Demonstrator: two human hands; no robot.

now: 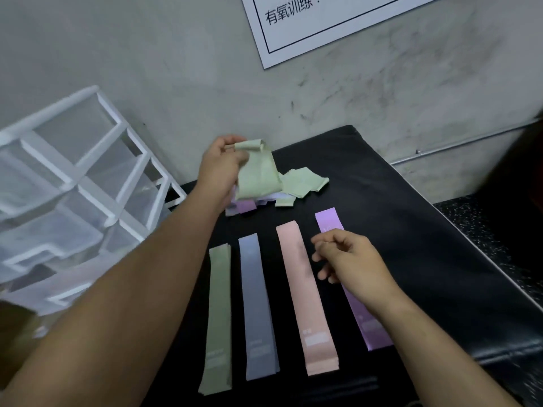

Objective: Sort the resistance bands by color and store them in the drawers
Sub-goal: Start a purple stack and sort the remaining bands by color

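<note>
My left hand (219, 165) pinches the top of a pale green band (258, 174) and holds it lifted above a small heap of loose bands (264, 201) at the back of the black bench (411, 230). Four flat stacks lie side by side nearer to me: green (217, 318), grey-blue (258, 312), pink (305, 295) and purple (364, 324). My right hand (349, 259) hovers over the purple stack with loosely curled fingers, holding nothing. The white drawer unit (73, 183) stands to the left.
A grey wall runs behind the bench, with a white paper sign (323, 24) taped up at the top. A speckled dark floor (484, 230) shows to the right of the bench. A brown object (14, 327) sits at the lower left.
</note>
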